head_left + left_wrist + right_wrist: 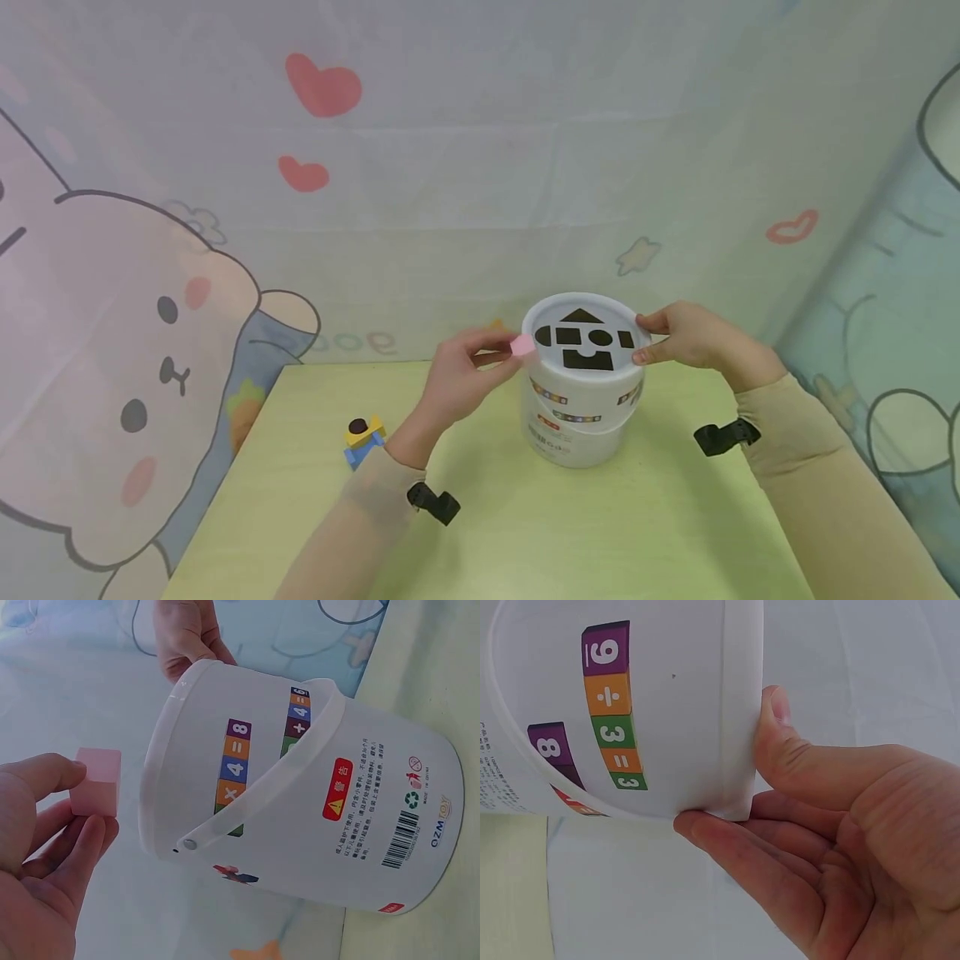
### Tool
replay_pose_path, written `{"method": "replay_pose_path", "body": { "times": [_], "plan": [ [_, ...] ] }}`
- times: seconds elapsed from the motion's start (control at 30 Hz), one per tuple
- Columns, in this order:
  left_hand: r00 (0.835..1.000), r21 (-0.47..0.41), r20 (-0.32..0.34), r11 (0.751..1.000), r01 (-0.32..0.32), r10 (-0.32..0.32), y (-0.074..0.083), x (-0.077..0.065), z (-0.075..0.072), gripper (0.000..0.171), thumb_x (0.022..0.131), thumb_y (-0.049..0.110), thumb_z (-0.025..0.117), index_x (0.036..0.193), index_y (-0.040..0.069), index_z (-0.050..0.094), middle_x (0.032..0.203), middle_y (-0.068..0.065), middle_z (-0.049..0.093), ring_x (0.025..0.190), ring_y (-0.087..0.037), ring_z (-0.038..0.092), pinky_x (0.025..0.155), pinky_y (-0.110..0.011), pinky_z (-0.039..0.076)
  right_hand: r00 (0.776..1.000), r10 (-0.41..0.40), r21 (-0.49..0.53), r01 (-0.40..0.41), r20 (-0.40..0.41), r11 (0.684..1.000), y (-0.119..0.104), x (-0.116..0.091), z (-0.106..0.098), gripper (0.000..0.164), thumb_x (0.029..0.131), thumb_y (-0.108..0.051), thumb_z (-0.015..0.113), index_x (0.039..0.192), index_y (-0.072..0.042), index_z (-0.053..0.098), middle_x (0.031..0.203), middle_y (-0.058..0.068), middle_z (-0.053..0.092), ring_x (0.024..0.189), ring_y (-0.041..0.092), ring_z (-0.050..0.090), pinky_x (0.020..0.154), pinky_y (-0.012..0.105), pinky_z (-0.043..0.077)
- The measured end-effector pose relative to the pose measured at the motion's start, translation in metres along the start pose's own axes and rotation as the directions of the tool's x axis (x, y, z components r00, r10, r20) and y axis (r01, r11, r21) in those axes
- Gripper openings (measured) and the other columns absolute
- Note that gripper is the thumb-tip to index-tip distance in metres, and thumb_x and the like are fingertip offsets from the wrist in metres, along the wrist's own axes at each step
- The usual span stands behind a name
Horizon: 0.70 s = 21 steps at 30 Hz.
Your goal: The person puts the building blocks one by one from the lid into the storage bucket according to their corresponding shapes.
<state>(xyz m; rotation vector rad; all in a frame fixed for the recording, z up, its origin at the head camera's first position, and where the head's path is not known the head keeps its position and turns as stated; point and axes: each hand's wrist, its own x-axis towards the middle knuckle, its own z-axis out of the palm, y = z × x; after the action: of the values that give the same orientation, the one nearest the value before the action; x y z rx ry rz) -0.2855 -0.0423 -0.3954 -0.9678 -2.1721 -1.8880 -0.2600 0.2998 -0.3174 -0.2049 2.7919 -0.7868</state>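
My left hand [467, 377] pinches a pink cube [97, 780] between thumb and fingertips, just left of a white bucket's [573, 442] rim. The bucket stands upright, and its white lid [585, 299] has several dark shaped openings. In the left wrist view the cube is a short way off the lid. On the bucket's right, my right hand [693, 337] grips the lid's edge, thumb over the top and fingers against the side, as the right wrist view shows. A white carrying handle [270, 780] hangs down along the bucket's wall.
Left of the bucket, a yellow block [364, 432] with a dark round piece [357, 426] sits by a blue block [363, 450] on the light green table [480, 533]. A cartoon-printed cloth [465, 208] hangs behind the table.
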Motion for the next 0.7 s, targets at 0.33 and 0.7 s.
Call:
{"method": "replay_pose_path", "body": {
  "times": [0.33,0.7],
  "plan": [
    [0.997,0.021,-0.013,0.997,0.07,-0.07,-0.001,0.024,0.021,0.033,0.094,0.008,0.084,0.126,0.001,0.077,0.122,-0.01,0.074,0.111,-0.024,0.073,0.095,-0.028,0.06,1.0,0.008,0.003,-0.008,0.0,1.0,0.002,-0.004,0.002,0.081,0.098,-0.028,0.081,0.154,0.015,0.041,0.159,0.031,0.042,0.145,0.056,0.041,0.117,0.071,0.035],
    [0.996,0.129,0.012,0.988,0.085,-0.087,-0.001,0.047,0.044,0.032,0.096,0.004,0.08,0.127,-0.004,0.075,0.123,-0.016,0.071,0.109,-0.025,0.075,0.091,-0.023,0.06,1.0,0.006,-0.009,-0.006,-0.004,1.0,0.005,-0.004,0.002,0.082,0.098,-0.029,0.081,0.154,0.015,0.04,0.16,0.031,0.04,0.146,0.056,0.04,0.118,0.071,0.033]
  ]
}}
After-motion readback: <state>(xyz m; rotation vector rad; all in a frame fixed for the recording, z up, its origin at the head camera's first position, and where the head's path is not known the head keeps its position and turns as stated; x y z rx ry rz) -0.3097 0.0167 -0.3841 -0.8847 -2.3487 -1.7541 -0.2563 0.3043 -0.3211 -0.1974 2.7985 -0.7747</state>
